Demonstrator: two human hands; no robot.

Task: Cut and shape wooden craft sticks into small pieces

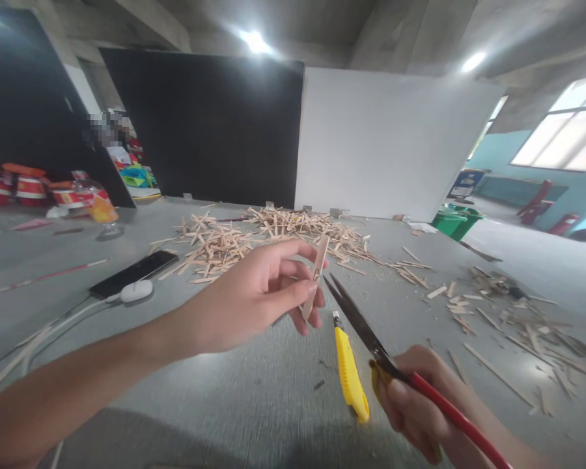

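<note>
One flat, pale wooden stick (321, 257), dark-marked near its middle, is pinched in the left hand (254, 293), its upper end protruding above the thumb (293, 297). One pair of red-handled, dark-bladed scissors (361, 326), slightly parted, is gripped by the right hand's (422, 404) curled fingers. One yellow plastic cutter (349, 371) is seen between.

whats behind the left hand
Beyond the left hand lies a loose pile of thin wooden sticks, then a black panel and a white panel. Whatever the hand covers on the tabletop can't be seen.
</note>
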